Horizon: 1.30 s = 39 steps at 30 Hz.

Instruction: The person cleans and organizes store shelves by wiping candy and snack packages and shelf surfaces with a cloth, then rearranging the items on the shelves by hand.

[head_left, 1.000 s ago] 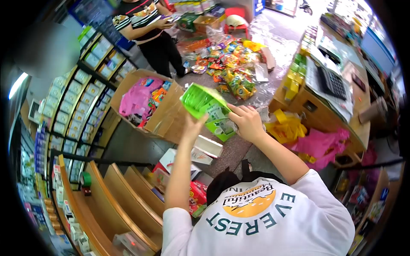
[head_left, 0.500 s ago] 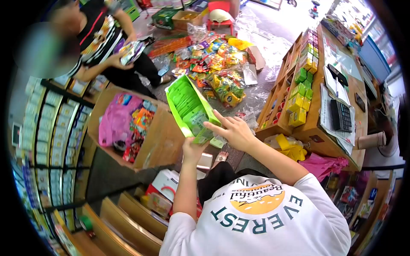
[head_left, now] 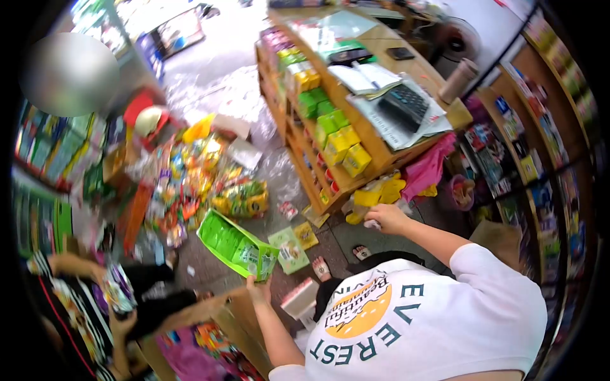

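The left hand (head_left: 257,292) has its fingers wrapped round the near end of an open green box (head_left: 236,246) full of green packets, held tilted above the floor (head_left: 346,240). There's pale print on the near end but it's too blurry to read. Right hand's (head_left: 389,219) well apart from it, fingers pinched on a small whitish scrap (head_left: 372,224), can't tell what exactly.

Only writing I can make out is on the white shirt (head_left: 438,324): "EVEREST" and "Beautiful", plus other bits. The papers (head_left: 387,120) are just fuzz.

Wooden tabletop (head_left: 432,76) has a dark calculator (head_left: 404,106) on those papers, an open notebook (head_left: 363,77) and a phone (head_left: 400,53). Floor's got a big heap of colourful packets (head_left: 190,168), and a person (head_left: 79,311) in a striped top is holding a shiny packet (head_left: 119,289) near a cardboard box (head_left: 246,317).
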Motion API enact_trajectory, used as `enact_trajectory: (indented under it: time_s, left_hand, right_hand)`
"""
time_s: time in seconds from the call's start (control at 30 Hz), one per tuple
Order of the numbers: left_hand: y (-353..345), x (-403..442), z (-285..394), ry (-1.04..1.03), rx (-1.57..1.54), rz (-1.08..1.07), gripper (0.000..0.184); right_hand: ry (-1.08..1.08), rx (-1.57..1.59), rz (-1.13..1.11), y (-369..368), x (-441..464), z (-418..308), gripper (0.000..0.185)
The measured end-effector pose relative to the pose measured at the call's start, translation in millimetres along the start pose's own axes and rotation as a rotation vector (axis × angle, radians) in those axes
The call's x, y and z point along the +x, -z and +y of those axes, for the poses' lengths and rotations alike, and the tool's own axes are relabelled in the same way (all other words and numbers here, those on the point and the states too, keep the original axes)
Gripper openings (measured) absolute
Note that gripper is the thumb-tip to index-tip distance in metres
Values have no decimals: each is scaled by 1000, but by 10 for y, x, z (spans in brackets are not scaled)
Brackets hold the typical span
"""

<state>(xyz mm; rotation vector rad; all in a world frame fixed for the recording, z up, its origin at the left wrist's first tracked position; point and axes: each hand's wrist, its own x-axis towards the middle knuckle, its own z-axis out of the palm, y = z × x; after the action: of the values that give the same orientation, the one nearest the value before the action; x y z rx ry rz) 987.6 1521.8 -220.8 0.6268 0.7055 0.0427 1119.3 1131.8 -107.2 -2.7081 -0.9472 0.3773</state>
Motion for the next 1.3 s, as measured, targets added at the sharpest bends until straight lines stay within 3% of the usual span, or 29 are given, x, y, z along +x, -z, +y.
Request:
enact_trajectory:
  time_s: [0.1,0.23,0.33,0.4,0.53,0.67,0.73,0.8,0.87,0.93,1.07,1.13,1.3]
  left_hand:
    - [-854,419,401,-83,111,-343,59]
    - [-2239,617,783,-22,-36,-772,69]
    - [-2886,610,738,90,-222,-921,78]
    - [-3119,566,631,128,-245,-952,74]
    - [-2776,609,277,143,-237,-812,62]
    - [-1776,504,-222,111,-67,-550,62]
    - [-1302,362,-563,40,136,-208,67]
    - [-870,180,-848,106,146,69,71]
    - [-243,123,-1346,114,50,197,81]
    - [302,7,-1731,206,-124,289,47]
    - [950,-366,-2133,219,-235,462,54]
    - [907,-572,-2033,155,-192,665,58]
    - [1449,-549,-2426,137,-304,622,62]
  right_hand:
    - [-264,58,61,36,-440,188,20]
    - [-457,89,139,48,-882,317,21]
    - [-487,103,247,67,-1030,330,21]
    - [-466,169,202,68,-1062,339,20]
    - [-460,234,338,27,-1035,476,21]
    - [-365,264,210,-67,-1069,510,21]
    - [-330,231,147,-20,-1024,560,21]
    - [-303,133,40,-2,-958,569,23]
    - [-251,121,-19,-9,-851,599,24]
    - [-190,41,-130,-6,-714,542,26]
    - [-71,-41,-230,-73,-416,342,27]
    - [-60,-47,-307,-146,-264,223,23]
    - [55,-87,-405,-356,-47,119,31]
